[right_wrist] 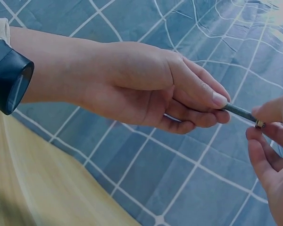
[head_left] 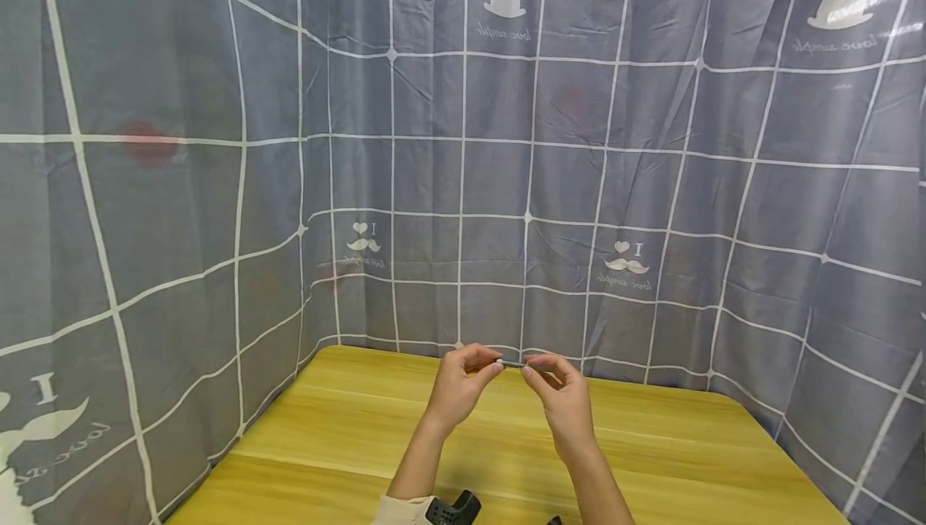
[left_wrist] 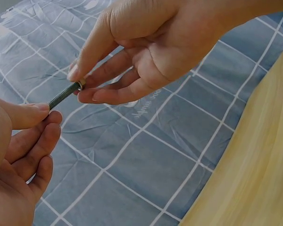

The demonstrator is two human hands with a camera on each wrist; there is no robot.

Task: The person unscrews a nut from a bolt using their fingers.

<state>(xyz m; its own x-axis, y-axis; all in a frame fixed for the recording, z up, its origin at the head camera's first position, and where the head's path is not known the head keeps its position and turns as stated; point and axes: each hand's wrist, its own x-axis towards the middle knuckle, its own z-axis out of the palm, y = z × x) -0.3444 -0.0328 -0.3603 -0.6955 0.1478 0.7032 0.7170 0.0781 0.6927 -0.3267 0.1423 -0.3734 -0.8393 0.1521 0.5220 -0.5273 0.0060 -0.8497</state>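
Both hands hold a thin, dark threaded bolt [left_wrist: 62, 96] from opposite ends, raised above the table. My left hand [head_left: 457, 387] pinches one end between thumb and fingertips, and those fingers hide the tip. At the other end, my right hand [head_left: 567, 404] pinches a small brass-coloured nut [right_wrist: 259, 124] between thumb and forefinger. In the right wrist view the bolt slants slightly down toward the nut. Part of the nut is covered by the right fingertips.
A yellow wood-grain table [head_left: 347, 428] lies below the hands. Grey curtains with white grid lines [head_left: 499, 179] hang behind it and at both sides. A black wrist camera [head_left: 454, 509] sits on the left forearm by a light sleeve [head_left: 401, 510].
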